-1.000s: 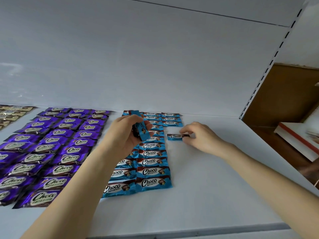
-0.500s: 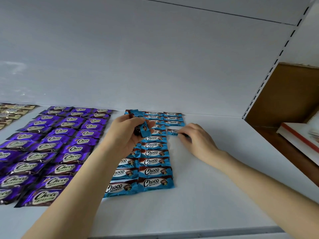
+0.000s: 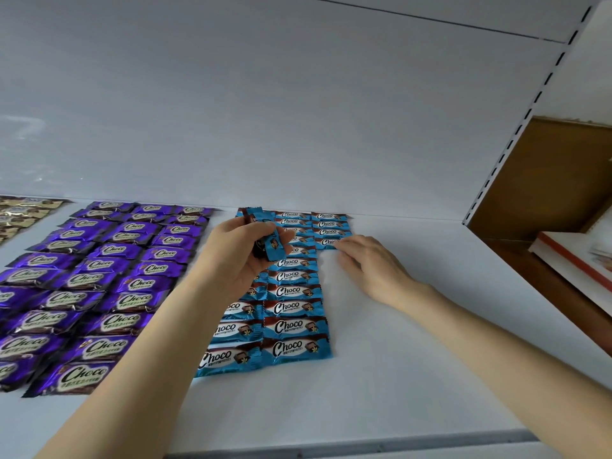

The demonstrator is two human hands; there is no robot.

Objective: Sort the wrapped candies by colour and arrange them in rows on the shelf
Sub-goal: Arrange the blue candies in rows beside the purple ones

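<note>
Blue wrapped candies [image 3: 291,323] lie in rows on the white shelf [image 3: 397,376]. Purple candies [image 3: 99,279] fill the rows to their left, and gold candies [image 3: 20,213] sit at the far left edge. My left hand [image 3: 235,260] is raised above the blue rows and grips a small bunch of blue candies [image 3: 270,241]. My right hand [image 3: 367,263] rests on the shelf with its fingertips touching one blue candy [image 3: 326,242], which lies at the near end of the short third blue column.
The shelf's white back wall rises behind the rows. A slotted white upright [image 3: 516,127] marks the shelf's right end. Beyond it are a brown panel and a white box with a red stripe [image 3: 573,260]. The shelf's front lip [image 3: 331,445] runs along the bottom.
My right hand has slid the single blue candy away from me and leftward, up against the third blue column. My left hand has stayed raised with its bunch.
</note>
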